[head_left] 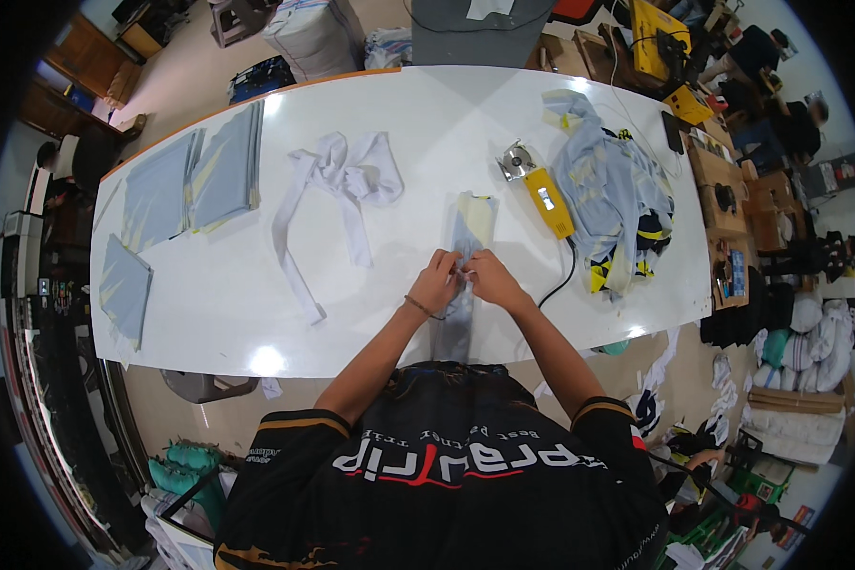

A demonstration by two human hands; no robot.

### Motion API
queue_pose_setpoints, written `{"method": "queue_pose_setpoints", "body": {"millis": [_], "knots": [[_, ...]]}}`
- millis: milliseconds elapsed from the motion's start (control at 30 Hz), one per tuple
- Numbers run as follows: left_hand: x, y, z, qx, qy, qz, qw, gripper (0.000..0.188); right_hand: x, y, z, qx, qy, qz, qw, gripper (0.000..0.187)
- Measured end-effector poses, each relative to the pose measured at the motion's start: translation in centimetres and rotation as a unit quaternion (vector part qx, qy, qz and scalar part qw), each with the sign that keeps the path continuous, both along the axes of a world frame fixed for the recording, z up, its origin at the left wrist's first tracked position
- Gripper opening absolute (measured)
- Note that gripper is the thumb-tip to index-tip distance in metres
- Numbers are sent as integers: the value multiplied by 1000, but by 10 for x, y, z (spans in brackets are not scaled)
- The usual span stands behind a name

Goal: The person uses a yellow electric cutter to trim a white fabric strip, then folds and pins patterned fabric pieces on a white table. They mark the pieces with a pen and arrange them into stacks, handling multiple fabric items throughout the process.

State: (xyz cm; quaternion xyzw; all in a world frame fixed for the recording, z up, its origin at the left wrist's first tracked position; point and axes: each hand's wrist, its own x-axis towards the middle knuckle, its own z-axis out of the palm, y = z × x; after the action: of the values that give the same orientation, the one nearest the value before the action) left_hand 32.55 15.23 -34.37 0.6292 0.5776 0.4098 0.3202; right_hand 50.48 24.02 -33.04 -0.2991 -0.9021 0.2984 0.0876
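Note:
Straight ahead of me on the white table [380, 304], a long folded strip of grey-blue and pale yellow fabric [463, 223] runs toward my body. My left hand [434, 278] and my right hand [489, 277] meet over its middle, fingers pinched together on the cloth; whether a tie or smaller thing is between them is too small to tell. To the right of the strip lies a yellow electric rotary cutter [547, 201] with a round metal blade guard, its dark cord [562, 278] curling toward the table's near edge.
Grey-blue fabric stacks [223, 161] lie at the far left, with a smaller folded piece [125, 290] nearer. A tangled white cloth band [337, 180] sits left of centre. A heap of grey, yellow and black cloth [610, 185] covers the right side. Cardboard boxes [722, 209] stand beyond.

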Motion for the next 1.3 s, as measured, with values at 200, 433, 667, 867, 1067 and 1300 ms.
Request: {"method": "queue_pose_setpoints", "body": {"millis": [200,433,667,867,1067,1300], "knots": [[6,-5,13,102,104,4,989,12,7,32,-9,-238,-28,-1,971,16],[11,3,-1,129,208,10,969,12,6,32,-3,-280,-3,-21,960,16],[-6,5,-1,16,67,-68,995,11,18,26,5,-352,57,-87,930,9],[-18,-3,-7,16,71,-63,995,12,34,26,0,-281,50,-75,955,7],[-13,-21,-2,-34,-13,-15,999,15,38,16,-6,-110,-2,-21,994,5],[17,-10,18,1,-180,67,981,20,14,-1,17,-430,293,-214,827,25]]}}
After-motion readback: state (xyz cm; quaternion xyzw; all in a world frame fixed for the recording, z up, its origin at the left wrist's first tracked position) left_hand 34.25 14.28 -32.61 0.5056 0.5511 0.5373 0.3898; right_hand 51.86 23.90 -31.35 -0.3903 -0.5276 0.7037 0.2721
